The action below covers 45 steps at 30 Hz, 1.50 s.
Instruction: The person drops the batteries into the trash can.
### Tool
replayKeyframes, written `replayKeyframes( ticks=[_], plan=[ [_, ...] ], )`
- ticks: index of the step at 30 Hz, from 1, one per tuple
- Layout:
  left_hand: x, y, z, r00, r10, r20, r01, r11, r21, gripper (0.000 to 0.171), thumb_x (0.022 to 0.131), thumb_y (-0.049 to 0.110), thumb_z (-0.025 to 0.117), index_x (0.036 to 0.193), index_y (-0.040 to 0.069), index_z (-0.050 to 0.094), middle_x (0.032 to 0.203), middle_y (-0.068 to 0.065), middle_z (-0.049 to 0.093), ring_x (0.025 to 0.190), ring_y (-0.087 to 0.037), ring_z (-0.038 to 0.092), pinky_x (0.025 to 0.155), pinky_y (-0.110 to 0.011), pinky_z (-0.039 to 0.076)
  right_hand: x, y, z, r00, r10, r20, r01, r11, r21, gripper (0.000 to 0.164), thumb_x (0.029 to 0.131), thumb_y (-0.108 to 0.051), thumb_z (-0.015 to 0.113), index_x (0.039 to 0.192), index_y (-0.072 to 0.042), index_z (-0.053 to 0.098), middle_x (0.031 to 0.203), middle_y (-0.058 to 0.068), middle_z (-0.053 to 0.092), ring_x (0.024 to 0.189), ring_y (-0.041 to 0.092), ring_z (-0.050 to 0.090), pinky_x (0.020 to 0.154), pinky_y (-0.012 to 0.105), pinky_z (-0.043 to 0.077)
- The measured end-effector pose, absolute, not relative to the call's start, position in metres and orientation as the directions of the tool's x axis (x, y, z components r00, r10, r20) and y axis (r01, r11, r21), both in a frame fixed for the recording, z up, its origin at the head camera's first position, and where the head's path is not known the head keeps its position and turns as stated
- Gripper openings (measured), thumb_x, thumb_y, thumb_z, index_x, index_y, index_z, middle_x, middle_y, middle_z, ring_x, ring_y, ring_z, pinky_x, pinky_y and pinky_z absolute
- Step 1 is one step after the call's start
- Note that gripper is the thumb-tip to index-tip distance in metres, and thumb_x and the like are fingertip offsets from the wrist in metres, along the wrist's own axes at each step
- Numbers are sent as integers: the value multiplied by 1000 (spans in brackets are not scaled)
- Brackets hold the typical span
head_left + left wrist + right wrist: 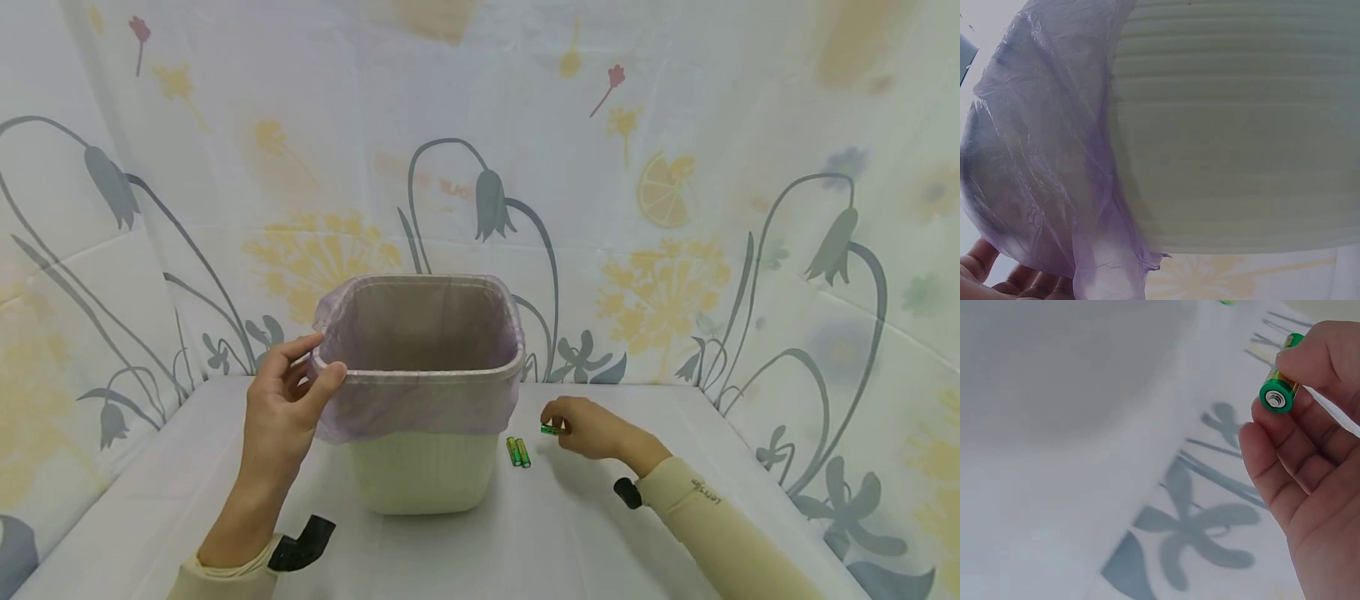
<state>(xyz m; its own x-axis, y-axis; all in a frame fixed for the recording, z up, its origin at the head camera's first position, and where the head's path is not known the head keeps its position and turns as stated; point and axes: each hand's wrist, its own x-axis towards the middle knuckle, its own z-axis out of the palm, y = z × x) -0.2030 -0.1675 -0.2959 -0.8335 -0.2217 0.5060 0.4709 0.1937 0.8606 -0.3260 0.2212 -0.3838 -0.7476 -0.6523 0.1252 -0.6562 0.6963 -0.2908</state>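
A pale green trash bin [423, 475] stands upright on the white table, lined with a thin purple bag [420, 408] folded over its rim. My left hand [288, 404] holds the bin's near left corner, thumb on the front rim and index finger at the left side. In the left wrist view, its fingers [984, 257] show beside the bag. To the right of the bin, my right hand [588, 427] pinches a green battery [1283, 375] between thumb and fingers, its metal end showing in the right wrist view. Two more green batteries [518, 452] lie side by side between that hand and the bin.
A white cloth [600, 525] covers the table. Behind it hangs a backdrop [525, 108] printed with grey and yellow flowers. Each wrist carries a black mount, one at the left [302, 544] and one at the right sleeve.
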Motion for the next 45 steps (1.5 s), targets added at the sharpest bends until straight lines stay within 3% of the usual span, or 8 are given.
replayKeyframes(
  ticks=[14, 24, 28, 33, 45],
  plan=[
    [-204, -167, -295, -831, -223, 509, 477, 184, 859, 44, 90, 11, 66, 131, 4, 52, 130, 0, 46, 110, -11, 53, 87, -12, 43, -337, 204, -264, -641, -675, 365, -758, 631, -165, 27, 82, 5, 57, 107, -3, 64, 92, 4, 61, 79, 17, 55, 70, 34, 47],
    [-204, -168, -295, -832, -223, 508, 476, 183, 860, 45, 90, 12, 67, 132, 5, 51, 132, 1, 45, 109, -11, 52, 87, -12, 42, -330, 177, -198, -545, -720, 430, -823, 558, -107, 29, 81, 7, 54, 106, -2, 64, 91, 6, 62, 80, 19, 55, 72, 35, 47],
    [-204, -168, -296, -834, -224, 504, 473, 178, 863, 45, 90, 11, 67, 132, 5, 51, 132, 1, 45, 109, -12, 53, 87, -12, 42, -329, 162, -185, -498, -746, 442, -854, 512, -98, 29, 80, 8, 53, 106, -2, 64, 91, 5, 62, 80, 19, 55, 72, 34, 47],
    [-203, -169, -296, -832, -234, 503, 470, 184, 863, 45, 90, 11, 67, 131, 5, 52, 131, 2, 46, 107, -11, 53, 86, -12, 43, -325, 139, -178, -492, -770, 405, -867, 477, -146, 28, 81, 7, 53, 105, -4, 64, 94, 2, 62, 82, 17, 54, 74, 33, 47],
    [-203, -168, -295, -830, -228, 509, 473, 195, 859, 45, 90, 11, 67, 132, 4, 51, 131, 2, 45, 109, -11, 53, 87, -12, 42, -323, 93, -191, -436, -818, 376, -900, 395, -184, 24, 84, 4, 57, 104, -7, 66, 92, -1, 60, 80, 15, 51, 74, 29, 46]
  ],
)
